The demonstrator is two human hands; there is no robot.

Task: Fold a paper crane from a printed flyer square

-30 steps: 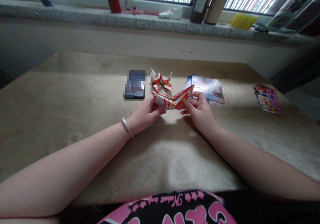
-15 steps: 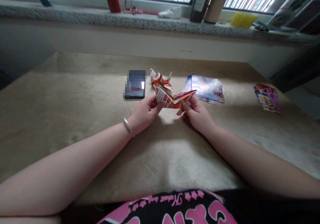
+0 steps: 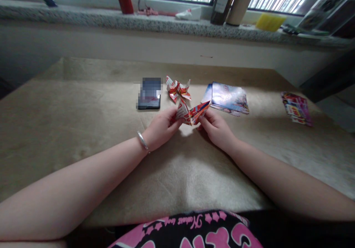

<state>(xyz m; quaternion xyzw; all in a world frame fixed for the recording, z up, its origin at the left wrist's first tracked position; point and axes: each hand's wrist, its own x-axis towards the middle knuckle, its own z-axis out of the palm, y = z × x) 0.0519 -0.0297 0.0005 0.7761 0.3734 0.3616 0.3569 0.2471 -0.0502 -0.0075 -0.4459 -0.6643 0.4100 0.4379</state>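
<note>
A folded piece of red and white printed paper is held between my two hands, just above the table. My left hand pinches its left end between thumb and fingers. At the right end, my right hand grips the paper the same way. The fingertips behind the paper are partly hidden. Just beyond it lies a second folded paper shape, a pinwheel in the same red and white print, with pointed blades sticking up.
A dark phone, partly blurred out, lies left of the pinwheel. Glossy printed sheets are stacked to the right, and colourful leaflets lie near the table's right side. Bottles and a yellow block stand on the windowsill.
The two ends of the held paper have come closer together, and its middle is more sharply bent. My right hand has shifted slightly left. The pinwheel and phone stay put.
</note>
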